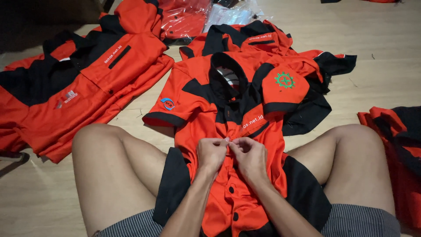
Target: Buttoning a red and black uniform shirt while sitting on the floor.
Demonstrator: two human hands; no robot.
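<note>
**Head view: both hands pinched at the placket of an orange-and-black shirt**

Head camera looks down at a person seated on a pale wood floor (386,74), bare knees spread, striped shorts (359,221) at the bottom edge. An orange work shirt (206,105) with black panels lies front-up between the legs, hem draped over the lap, black collar (228,74) pointing away from the body. Its long axis runs straight out from the grip: collar beyond the hands, hem below them toward the wrists.

Left hand (210,153) and right hand (251,156) meet on the shirt's centre line, fingertips touching, each pinching a fold of orange fabric at the button placket. Both hands are clenched on cloth; whether a button sits between the fingers is too small to tell. Equal reach, neither hand nearer. Black buttons (231,190) show on the placket just below the grip, toward the lap.

Fabric is thin, matte, softly creased. The sleeve to the right of the grip is folded over the chest, showing a green round emblem (284,80); the other sleeve carries a small blue-and-red badge (167,103).

Beyond and left of the grip: a stack of matching orange shirts (74,87). Beyond the collar: another shirt, then clear plastic bags (232,13). Right of the grip, past the knee: more orange-black cloth (394,149).
</note>
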